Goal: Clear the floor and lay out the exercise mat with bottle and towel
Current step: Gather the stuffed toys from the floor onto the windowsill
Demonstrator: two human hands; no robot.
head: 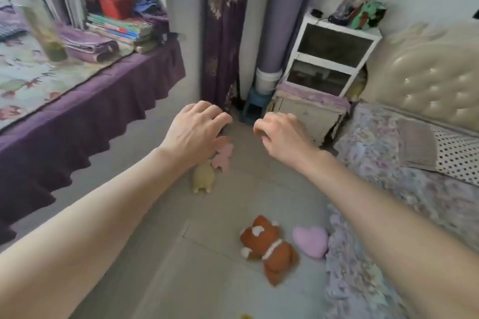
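A rolled purple exercise mat [282,21] stands upright in the far corner, its foot in a white bucket. A clear bottle [42,26] and a folded purple towel [88,45] rest on the bench at left. On the grey floor lie a yellow plush toy [203,176], a pink star-shaped toy [223,156], a brown plush bear [269,246] and a lilac heart cushion [311,241]. My left hand [197,129] hovers over the pink and yellow toys, fingers curled and apart, holding nothing. My right hand [282,134] is stretched forward above the floor, fingers loosely curled, empty.
A bench with a purple frilled cover [77,116] runs along the left, stacked with books [119,28]. A bed [404,163] fills the right side. A white cabinet [334,52], a small drawer unit [308,114] and a blue stool [254,105] crowd the far corner beside a curtain [223,33].
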